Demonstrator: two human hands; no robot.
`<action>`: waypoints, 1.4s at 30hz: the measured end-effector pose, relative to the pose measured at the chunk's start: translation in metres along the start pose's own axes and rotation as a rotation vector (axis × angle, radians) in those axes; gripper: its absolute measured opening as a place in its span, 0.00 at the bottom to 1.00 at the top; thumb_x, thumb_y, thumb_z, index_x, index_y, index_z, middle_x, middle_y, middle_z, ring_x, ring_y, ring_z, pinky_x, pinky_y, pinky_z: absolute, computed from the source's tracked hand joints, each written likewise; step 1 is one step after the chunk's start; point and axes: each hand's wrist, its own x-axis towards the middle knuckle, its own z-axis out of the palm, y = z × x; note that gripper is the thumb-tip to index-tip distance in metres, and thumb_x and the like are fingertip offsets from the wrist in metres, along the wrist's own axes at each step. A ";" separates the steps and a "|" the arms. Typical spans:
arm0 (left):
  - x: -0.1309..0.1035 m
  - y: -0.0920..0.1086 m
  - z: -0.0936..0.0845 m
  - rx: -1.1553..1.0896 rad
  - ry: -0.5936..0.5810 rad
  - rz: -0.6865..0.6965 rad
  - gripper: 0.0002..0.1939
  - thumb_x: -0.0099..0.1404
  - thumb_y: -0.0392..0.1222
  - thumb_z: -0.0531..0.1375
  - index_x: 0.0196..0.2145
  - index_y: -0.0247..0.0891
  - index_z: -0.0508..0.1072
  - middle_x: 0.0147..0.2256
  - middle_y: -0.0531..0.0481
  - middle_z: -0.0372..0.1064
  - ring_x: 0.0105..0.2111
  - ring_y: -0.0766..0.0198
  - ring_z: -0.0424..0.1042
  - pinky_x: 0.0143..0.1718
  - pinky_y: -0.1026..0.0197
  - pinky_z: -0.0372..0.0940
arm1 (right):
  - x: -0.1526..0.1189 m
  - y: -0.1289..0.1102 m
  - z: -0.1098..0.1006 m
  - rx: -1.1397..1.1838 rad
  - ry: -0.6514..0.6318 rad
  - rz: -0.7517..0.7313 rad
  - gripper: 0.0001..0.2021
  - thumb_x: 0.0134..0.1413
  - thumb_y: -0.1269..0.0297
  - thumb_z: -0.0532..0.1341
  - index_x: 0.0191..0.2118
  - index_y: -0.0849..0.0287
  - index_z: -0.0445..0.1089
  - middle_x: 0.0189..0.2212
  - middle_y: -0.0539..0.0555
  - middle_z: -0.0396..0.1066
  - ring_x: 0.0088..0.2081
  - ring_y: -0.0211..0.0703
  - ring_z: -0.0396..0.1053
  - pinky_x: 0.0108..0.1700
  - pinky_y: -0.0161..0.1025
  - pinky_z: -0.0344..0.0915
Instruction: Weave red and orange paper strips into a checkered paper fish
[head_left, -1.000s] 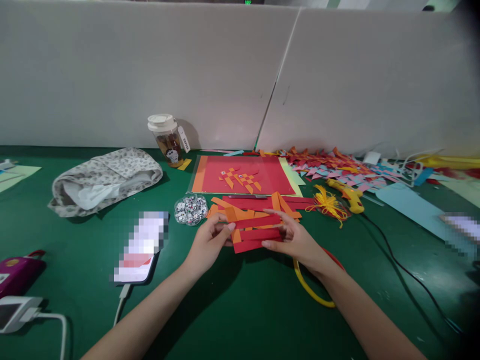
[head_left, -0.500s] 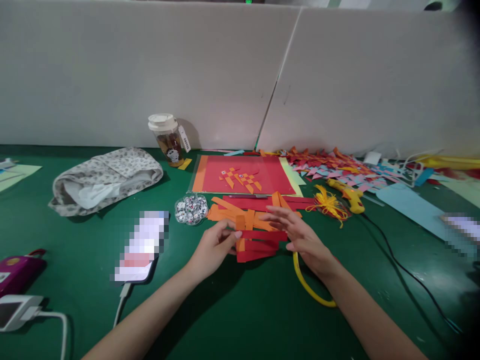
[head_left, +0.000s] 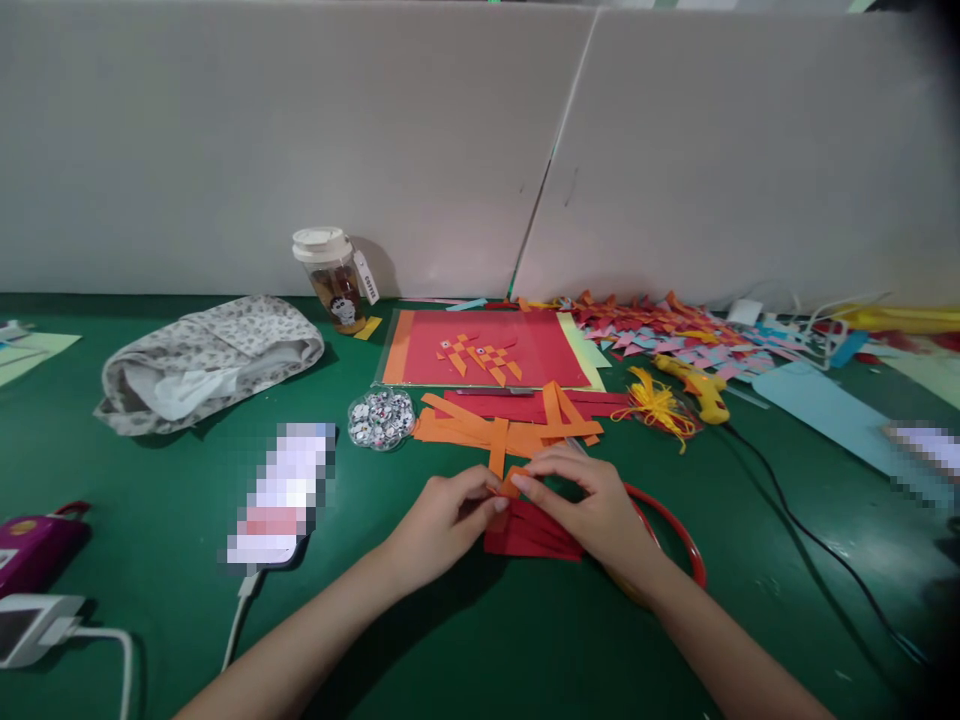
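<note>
Several red paper strips (head_left: 531, 532) lie side by side, joined at their left end with orange paper (head_left: 516, 482). My left hand (head_left: 454, 515) pinches the left edge of this piece between thumb and fingers. On the orange paper at its top, my right hand (head_left: 589, 500) closes thumb and fingertips, its palm over the right part of the red strips. Just beyond lie loose orange strips (head_left: 457, 428) and red strips (head_left: 600, 403). Red and yellow scissor-like handles (head_left: 686, 535) show partly beneath my right hand.
Two woven fish (head_left: 491, 358) rest on red sheets (head_left: 547, 335) behind. Around them are a bag of googly eyes (head_left: 381, 419), a cup (head_left: 334, 285), a phone (head_left: 281, 495), a cloth bag (head_left: 217, 365), yellow cord (head_left: 660, 408), a corded glue gun (head_left: 697, 388) and paper scraps (head_left: 645, 325).
The strip piece has moved slightly nearer and right. My right hand, spread before, has come in left and closed on the orange paper. The red handle shows more.
</note>
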 end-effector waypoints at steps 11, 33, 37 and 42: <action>0.001 -0.017 0.006 -0.177 0.038 -0.142 0.15 0.57 0.37 0.62 0.43 0.38 0.68 0.33 0.49 0.73 0.33 0.62 0.73 0.35 0.61 0.66 | 0.001 0.000 -0.005 0.043 0.143 0.153 0.08 0.48 0.58 0.63 0.27 0.57 0.72 0.26 0.52 0.74 0.30 0.43 0.71 0.34 0.39 0.66; 0.003 -0.015 0.005 -0.187 -0.024 -0.201 0.06 0.55 0.40 0.62 0.27 0.35 0.69 0.24 0.55 0.65 0.24 0.69 0.64 0.26 0.66 0.57 | 0.002 0.007 -0.001 0.004 -0.006 0.155 0.10 0.48 0.55 0.63 0.32 0.56 0.71 0.30 0.53 0.75 0.33 0.45 0.72 0.37 0.42 0.67; 0.006 -0.016 0.003 -0.366 -0.041 -0.312 0.08 0.52 0.38 0.63 0.30 0.35 0.67 0.22 0.57 0.64 0.21 0.71 0.62 0.26 0.66 0.57 | 0.001 0.014 -0.001 0.019 -0.139 0.195 0.16 0.44 0.54 0.65 0.39 0.55 0.70 0.32 0.53 0.76 0.36 0.46 0.73 0.41 0.45 0.67; 0.007 -0.014 -0.001 -0.353 -0.040 -0.327 0.11 0.51 0.38 0.63 0.33 0.34 0.69 0.21 0.57 0.64 0.21 0.71 0.62 0.25 0.66 0.56 | 0.002 0.014 0.000 -0.005 -0.143 0.225 0.16 0.47 0.54 0.64 0.41 0.55 0.67 0.29 0.51 0.76 0.36 0.47 0.72 0.45 0.49 0.63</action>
